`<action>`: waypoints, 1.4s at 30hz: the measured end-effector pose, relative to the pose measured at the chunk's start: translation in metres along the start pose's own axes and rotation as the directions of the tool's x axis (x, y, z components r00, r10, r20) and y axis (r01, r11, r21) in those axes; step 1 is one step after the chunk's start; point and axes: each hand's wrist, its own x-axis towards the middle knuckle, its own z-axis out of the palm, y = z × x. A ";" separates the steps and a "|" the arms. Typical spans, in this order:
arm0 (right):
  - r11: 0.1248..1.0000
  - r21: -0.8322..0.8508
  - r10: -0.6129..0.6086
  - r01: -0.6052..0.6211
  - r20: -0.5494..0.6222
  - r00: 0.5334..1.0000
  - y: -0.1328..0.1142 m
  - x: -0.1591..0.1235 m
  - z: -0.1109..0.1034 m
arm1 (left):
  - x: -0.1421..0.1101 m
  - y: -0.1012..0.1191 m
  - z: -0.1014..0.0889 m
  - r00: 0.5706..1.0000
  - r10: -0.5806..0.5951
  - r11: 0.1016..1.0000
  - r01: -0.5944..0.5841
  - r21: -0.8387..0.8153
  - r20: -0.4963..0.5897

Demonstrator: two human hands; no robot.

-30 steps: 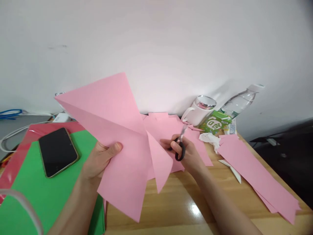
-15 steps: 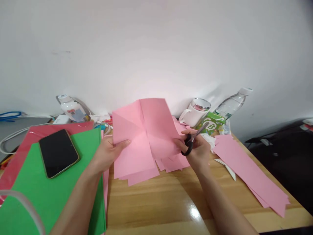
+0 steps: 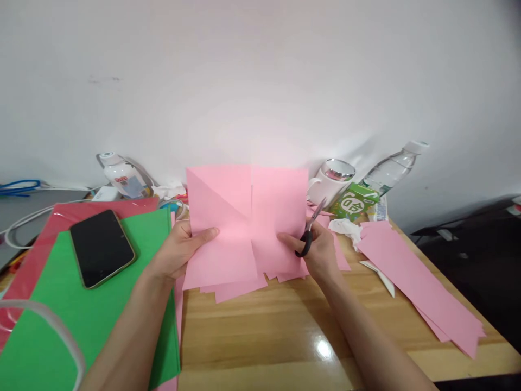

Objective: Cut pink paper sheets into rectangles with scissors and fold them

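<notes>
A creased pink sheet of paper (image 3: 228, 217) is held up, spread between my two hands. My left hand (image 3: 179, 250) pinches its left edge, thumb on the near face. My right hand (image 3: 315, 250) grips the right edge with thumb and fingers and also keeps a pair of scissors (image 3: 306, 243) by the black handles, blades pointing up and right. A diagonal crease crosses the sheet's upper left, and a line runs down its middle, with a narrow gap at the top. More pink paper pieces (image 3: 240, 289) lie on the table beneath and behind it.
Left, a phone (image 3: 102, 247) rests on green sheets (image 3: 44, 326). Pink strips (image 3: 419, 282) and a folded white piece (image 3: 380, 277) lie right on the wooden table (image 3: 244, 347). Behind stand a mug (image 3: 328, 184), green box (image 3: 354, 202), water bottle (image 3: 393, 168) and white bottle (image 3: 126, 176).
My right hand has shifted left and its thumb reaches further onto the sheet. The sheet's right half has swung round, so it is flatter and faces me.
</notes>
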 end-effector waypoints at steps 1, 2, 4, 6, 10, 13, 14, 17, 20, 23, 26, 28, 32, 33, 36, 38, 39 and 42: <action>0.999 -0.034 -0.026 0.024 -0.055 0.998 0.000 -0.001 0.001 | 0.000 0.000 0.001 1.000 -0.010 1.000 0.010 -0.004 0.005; 0.996 -0.066 -0.067 0.060 -0.103 0.992 0.000 -0.002 0.001 | 0.000 0.001 0.002 1.000 -0.019 1.000 0.019 -0.009 0.001; 0.985 -0.121 -0.144 0.127 -0.144 0.979 -0.001 -0.002 -0.002 | 0.000 0.003 0.003 0.999 -0.041 0.999 0.041 -0.026 -0.023; 0.979 -0.151 -0.154 0.137 -0.101 0.983 -0.002 0.000 -0.005 | -0.001 0.006 0.003 0.997 -0.073 0.996 0.071 -0.055 -0.039; 0.994 -0.107 0.005 -0.005 0.005 1.000 -0.004 0.009 -0.011 | 0.000 0.010 0.003 0.991 -0.112 0.990 0.105 -0.098 -0.077; 0.999 -0.008 -0.054 0.054 -0.214 0.975 -0.006 0.011 -0.012 | 0.001 0.011 0.005 0.985 -0.098 0.988 0.079 -0.135 -0.143; 0.990 0.002 -0.134 0.143 -0.332 0.934 -0.008 0.010 -0.012 | 0.001 0.011 0.006 0.982 -0.092 0.986 0.066 -0.153 -0.168; 0.944 -0.002 -0.308 0.331 -0.374 0.875 -0.014 0.000 -0.013 | 0.002 0.009 0.009 0.972 -0.060 0.978 0.012 -0.208 -0.228; 0.984 0.145 -0.140 0.104 0.271 0.952 -0.016 -0.013 -0.006 | 0.003 0.007 0.011 0.970 -0.027 0.969 -0.034 -0.244 -0.240; 0.971 0.178 0.007 -0.156 0.635 0.772 -0.011 -0.022 0.007 | 0.002 0.007 0.011 0.970 -0.014 0.967 -0.049 -0.252 -0.242; 0.963 0.173 0.034 -0.205 0.680 0.733 -0.002 -0.026 0.019 | -0.002 0.011 0.014 0.966 -0.028 0.973 -0.032 -0.228 -0.256; 0.964 0.169 0.038 -0.206 0.678 0.734 0.002 -0.028 0.022 | -0.004 0.013 0.017 0.965 -0.044 0.976 -0.014 -0.218 -0.259; 0.960 0.172 0.051 -0.220 0.667 0.744 0.006 -0.031 0.023 | -0.006 0.012 0.022 0.966 -0.060 0.974 0.001 -0.228 -0.251; 0.959 0.170 0.059 -0.227 0.663 0.746 0.006 -0.032 0.023 | -0.006 0.011 0.023 0.966 -0.058 0.973 -0.002 -0.230 -0.252; 0.955 0.181 0.056 -0.233 0.664 0.746 0.004 -0.033 0.024 | -0.006 0.009 0.024 0.969 -0.055 0.973 -0.003 -0.232 -0.242; 0.953 0.200 0.038 -0.229 0.668 0.744 0.002 -0.033 0.024 | -0.005 0.008 0.026 0.971 -0.061 0.973 0.006 -0.230 -0.231; 0.951 0.211 0.030 -0.227 0.665 0.746 0.000 -0.033 0.025 | -0.005 0.007 0.027 0.972 -0.065 0.973 0.012 -0.229 -0.226; 0.944 0.241 0.022 -0.227 0.638 0.769 -0.005 -0.032 0.025 | -0.006 0.004 0.029 0.975 -0.076 0.974 0.028 -0.224 -0.208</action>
